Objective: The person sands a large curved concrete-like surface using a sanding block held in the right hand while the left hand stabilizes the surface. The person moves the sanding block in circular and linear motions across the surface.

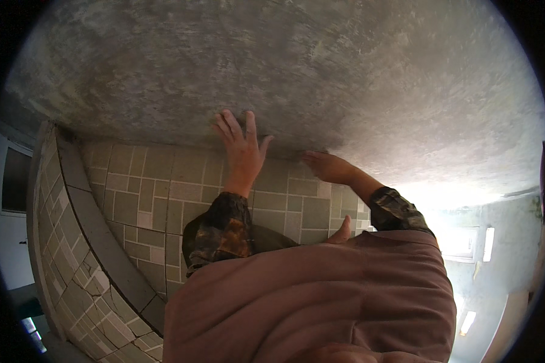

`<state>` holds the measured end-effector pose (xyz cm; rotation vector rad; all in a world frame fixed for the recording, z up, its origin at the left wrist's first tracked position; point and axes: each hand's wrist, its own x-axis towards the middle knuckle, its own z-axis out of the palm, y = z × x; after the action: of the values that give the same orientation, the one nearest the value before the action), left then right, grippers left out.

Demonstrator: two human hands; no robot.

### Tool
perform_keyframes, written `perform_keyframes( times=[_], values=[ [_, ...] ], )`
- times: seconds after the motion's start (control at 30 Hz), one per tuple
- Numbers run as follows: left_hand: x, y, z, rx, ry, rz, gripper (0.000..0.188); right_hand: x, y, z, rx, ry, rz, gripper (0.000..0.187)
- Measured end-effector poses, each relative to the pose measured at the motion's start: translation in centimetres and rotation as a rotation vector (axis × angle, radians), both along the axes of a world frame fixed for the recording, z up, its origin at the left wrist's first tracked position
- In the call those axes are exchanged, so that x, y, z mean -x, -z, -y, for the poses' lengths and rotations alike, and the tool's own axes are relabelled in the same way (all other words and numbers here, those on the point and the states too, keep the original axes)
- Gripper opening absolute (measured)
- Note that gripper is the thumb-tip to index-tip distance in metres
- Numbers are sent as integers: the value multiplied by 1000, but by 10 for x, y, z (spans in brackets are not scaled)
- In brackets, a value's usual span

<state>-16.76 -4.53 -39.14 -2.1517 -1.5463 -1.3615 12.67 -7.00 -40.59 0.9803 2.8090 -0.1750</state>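
My left hand [243, 148] is raised against the lower part of a mottled grey wall [284, 66], its fingers spread and nothing in its grip. To its right, my right hand [329, 167] is close against the same wall, just above the tiled floor. The right hand's fingers are pressed together and point left. Whether a small thing lies under them is hidden. Both forearms wear dark patterned sleeves [224, 227].
Under me is a tiled floor [127, 206] of greenish rectangles with pale lines. A raised grey edge [112, 236] curves along the left, with cracked tiles [97, 284] beyond it. My bare foot [341, 231] shows below my right arm. A bright window [460, 243] is at the right.
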Motion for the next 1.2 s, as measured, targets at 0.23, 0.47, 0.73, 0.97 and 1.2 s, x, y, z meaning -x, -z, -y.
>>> perform_keyframes(
  times=[0.23, 0.47, 0.73, 0.97, 1.2],
  values=[
    [3, 1, 0, 10, -2, -22, 91, 58, -6, -6, 122, 104, -143, 44],
    [3, -1, 2, 35, -2, -60, 95, -54, -15, 15, 166, 204, 31, 46],
    [4, 0, 3, 61, 9, -61, 93, 46, -2, -7, 266, 190, -152, 47],
    [7, 0, 1, 49, 20, -83, 95, 1, -45, 4, 385, 248, -94, 44],
    [4, -2, 2, 61, 26, -57, 94, -52, -7, 18, 54, 112, -83, 39]
  ],
)
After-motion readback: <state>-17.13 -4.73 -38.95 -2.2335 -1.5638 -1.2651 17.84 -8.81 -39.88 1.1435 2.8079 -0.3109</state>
